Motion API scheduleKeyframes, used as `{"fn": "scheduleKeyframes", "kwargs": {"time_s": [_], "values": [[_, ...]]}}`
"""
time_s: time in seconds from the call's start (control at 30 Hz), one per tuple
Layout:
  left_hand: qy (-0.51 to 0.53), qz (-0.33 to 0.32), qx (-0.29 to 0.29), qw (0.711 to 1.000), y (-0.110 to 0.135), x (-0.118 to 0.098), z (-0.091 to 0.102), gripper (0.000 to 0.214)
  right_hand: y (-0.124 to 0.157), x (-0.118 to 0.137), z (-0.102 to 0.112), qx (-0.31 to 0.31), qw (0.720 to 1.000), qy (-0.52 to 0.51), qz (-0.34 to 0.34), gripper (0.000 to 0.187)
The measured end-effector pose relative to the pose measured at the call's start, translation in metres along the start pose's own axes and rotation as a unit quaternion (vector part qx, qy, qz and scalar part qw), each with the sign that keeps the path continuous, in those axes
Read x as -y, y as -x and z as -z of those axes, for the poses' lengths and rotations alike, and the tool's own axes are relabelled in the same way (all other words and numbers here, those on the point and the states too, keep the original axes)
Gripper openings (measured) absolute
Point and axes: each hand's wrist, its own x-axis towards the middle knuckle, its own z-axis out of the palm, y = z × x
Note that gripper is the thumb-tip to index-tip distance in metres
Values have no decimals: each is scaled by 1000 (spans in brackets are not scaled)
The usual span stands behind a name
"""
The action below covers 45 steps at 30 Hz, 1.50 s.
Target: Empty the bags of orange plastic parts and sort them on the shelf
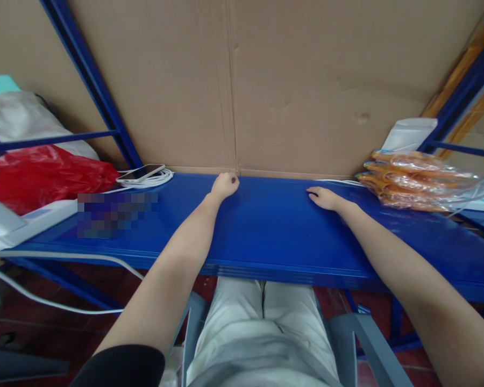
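My left hand (225, 185) is closed in a fist on the blue metal shelf (266, 231), close to the cardboard at its back edge. Nothing shows sticking out of that fist. Farther right, my right hand (323, 198) rests on the same surface with fingers loosely stretched and a small gap by the thumb. It holds nothing that I can see. A thin white cable (339, 183) lies behind the right hand along the back edge.
Clear-wrapped orange packs (411, 180) lie at the right, with a white box (409, 134) behind. Leftward are a coiled white cable (155, 177), a phone (141, 173), a red plastic bag (50, 174) and a white power strip (36, 220). Cardboard (290, 86) stands upright behind.
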Motion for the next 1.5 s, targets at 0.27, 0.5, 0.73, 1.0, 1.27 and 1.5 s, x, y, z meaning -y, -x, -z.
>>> {"fn": "scheduleKeyframes", "kwargs": {"time_s": [0.27, 0.5, 0.73, 1.0, 1.27, 1.5], "values": [[-9, 2, 6, 1000, 3, -2, 3, 29, 4, 8, 3, 20, 1000, 13, -8, 53], [2, 0, 10, 1000, 3, -1, 4, 29, 2, 2, 0, 8, 1000, 5, -2, 52], [7, 4, 11, 1000, 4, -1, 4, 28, -2, -4, -4, -5, 1000, 4, 17, 51], [19, 11, 11, 1000, 4, -2, 5, 26, -6, -13, -7, -21, 999, 7, 33, 48], [0, 7, 7, 1000, 5, -3, 5, 28, -5, -9, -3, -22, 999, 15, 20, 51], [-4, 3, -2, 1000, 4, 0, 4, 26, 19, -44, 50, -286, 951, 6, -121, 54]]}}
